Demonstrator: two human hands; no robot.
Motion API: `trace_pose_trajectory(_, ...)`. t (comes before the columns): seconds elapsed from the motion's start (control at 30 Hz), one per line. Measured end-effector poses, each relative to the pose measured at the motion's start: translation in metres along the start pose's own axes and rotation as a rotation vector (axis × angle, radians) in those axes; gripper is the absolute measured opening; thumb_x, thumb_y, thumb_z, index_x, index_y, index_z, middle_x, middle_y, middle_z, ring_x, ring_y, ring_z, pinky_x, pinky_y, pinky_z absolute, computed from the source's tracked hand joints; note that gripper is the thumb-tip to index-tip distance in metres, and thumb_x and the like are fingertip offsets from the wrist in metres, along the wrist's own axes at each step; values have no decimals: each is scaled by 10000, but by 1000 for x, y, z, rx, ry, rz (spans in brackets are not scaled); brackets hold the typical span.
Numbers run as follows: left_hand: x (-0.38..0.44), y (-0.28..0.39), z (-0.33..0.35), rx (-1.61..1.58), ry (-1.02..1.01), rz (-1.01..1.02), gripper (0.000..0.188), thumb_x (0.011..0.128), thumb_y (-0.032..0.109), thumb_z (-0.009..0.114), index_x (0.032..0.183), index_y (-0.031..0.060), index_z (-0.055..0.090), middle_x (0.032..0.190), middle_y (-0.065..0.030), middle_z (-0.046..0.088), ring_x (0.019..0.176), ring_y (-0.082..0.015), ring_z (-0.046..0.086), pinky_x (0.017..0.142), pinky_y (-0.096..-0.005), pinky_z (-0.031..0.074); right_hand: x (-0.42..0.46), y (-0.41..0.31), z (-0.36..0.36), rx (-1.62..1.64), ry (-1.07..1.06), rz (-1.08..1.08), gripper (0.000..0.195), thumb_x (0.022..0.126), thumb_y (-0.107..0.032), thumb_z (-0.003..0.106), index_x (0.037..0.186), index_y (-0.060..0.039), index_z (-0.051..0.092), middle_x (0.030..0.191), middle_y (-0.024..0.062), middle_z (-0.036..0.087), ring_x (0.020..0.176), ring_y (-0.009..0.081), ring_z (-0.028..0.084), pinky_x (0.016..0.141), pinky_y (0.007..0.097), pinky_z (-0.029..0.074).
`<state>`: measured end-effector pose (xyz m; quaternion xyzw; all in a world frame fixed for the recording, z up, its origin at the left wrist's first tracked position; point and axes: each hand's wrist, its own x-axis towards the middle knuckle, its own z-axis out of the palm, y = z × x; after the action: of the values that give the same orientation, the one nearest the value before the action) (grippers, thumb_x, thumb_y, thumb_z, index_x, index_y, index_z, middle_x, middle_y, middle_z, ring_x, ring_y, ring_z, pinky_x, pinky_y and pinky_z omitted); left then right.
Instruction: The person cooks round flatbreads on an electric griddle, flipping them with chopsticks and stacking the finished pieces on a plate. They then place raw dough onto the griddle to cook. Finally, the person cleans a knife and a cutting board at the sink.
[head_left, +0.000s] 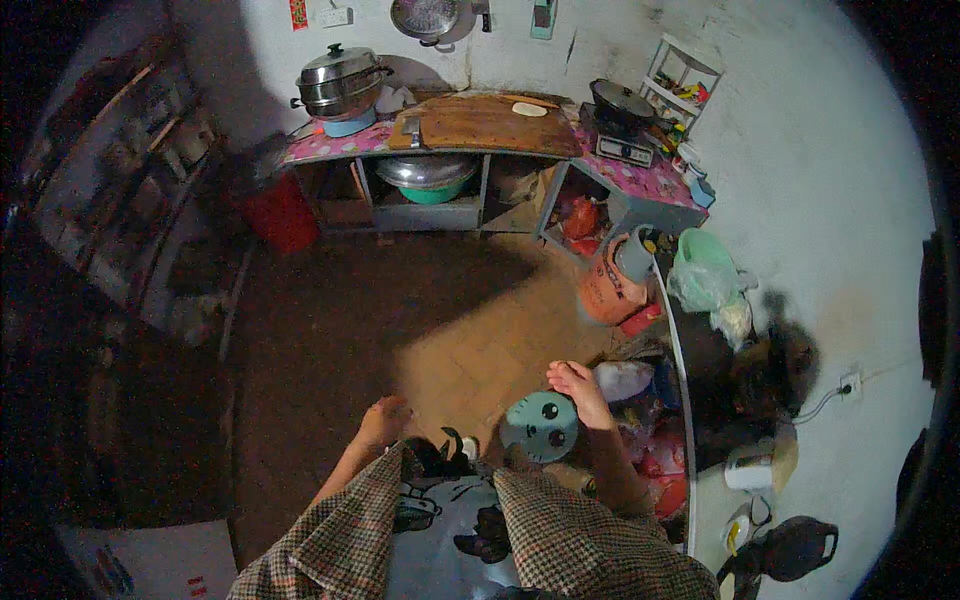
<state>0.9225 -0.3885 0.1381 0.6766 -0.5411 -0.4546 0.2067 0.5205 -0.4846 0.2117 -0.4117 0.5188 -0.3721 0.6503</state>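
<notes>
My left hand (385, 420) hangs low in front of me over the tiled floor, its fingers blurred and in half shadow; nothing shows in it. To the right, my right hand (576, 382) is raised with the fingers loosely extended, and it holds nothing that I can see. Just below it is a round light-green stool top (541, 426) with a cartoon face; whether the hand touches it cannot be told. Ahead, a wooden cutting board (480, 124) lies on the counter, carrying a cleaver (412, 132), a pale flat piece of dough (529, 109) and a rolling pin (531, 100).
A steel steamer pot (341, 79) stands at the counter's left. A lidded wok (622, 103) sits on a cooker (625, 150) at right. An orange bucket (611, 289), plastic bags (664, 465) and a white-edged table (681, 390) line my right side. A red bin (281, 214) stands left.
</notes>
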Motion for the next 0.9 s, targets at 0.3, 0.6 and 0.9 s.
trace_pose_trajectory(0.3,259,100,-104,10,2,170,380,837,257,606,1136,27,561,1056,-159,621,981,-263,601,805,-350,475,210,-60,14,-150,89,-182,319,899,-279,536,1075,-15,569,982,75,620,858,158,597,771,288,471)
trace_pose_trajectory(0.6,568,203,-156,-155,-172,456,440,843,328,616,1141,14,541,993,-108,633,882,-181,598,764,-306,465,357,-129,5,427,364,-30,247,903,-260,534,1014,-42,565,906,62,598,795,168,578,744,328,490)
trace_pose_trajectory(0.9,836,343,-132,-536,-275,129,349,817,279,645,1046,38,538,770,-9,541,660,-103,493,582,-245,411,516,-155,-80,600,452,-109,262,903,-268,543,1029,-39,566,906,54,597,822,162,572,768,335,483)
